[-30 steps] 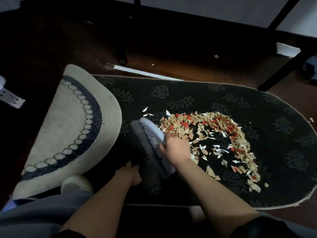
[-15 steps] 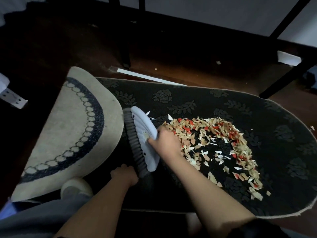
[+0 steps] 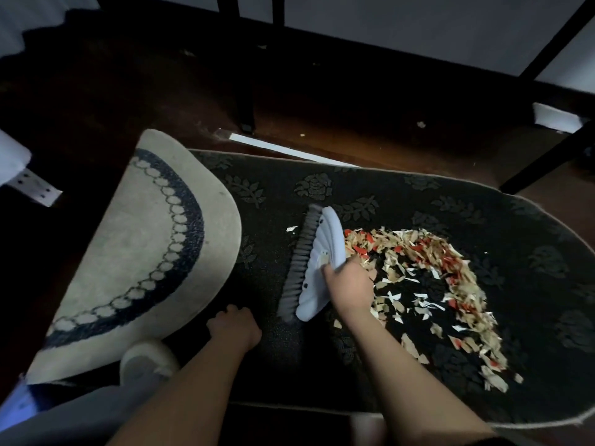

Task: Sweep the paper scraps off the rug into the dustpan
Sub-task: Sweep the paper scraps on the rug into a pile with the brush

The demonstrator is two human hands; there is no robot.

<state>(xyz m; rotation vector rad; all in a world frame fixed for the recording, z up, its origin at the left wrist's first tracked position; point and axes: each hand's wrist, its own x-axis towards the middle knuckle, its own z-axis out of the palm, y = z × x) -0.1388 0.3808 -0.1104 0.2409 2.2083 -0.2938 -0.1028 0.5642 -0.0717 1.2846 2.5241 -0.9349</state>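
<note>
The right hand (image 3: 349, 281) is gripping a white hand brush (image 3: 317, 265), bristles facing nine o'clock, at the nine o'clock edge of the paper scraps (image 3: 428, 284). These are lying heaped in a crescent on the dark rug (image 3: 354, 194), from twelve round to five o'clock. The left hand (image 3: 235, 326) is resting on the rug with fingers curled under; whether it is holding anything I cannot tell. No dustpan is showing, so nearly all the sweeping looks to be remaining

Bare forearms, grey trousers (image 3: 80, 416), a pale slipper (image 3: 145, 362), dark sleeve edge (image 3: 531, 441).
</note>
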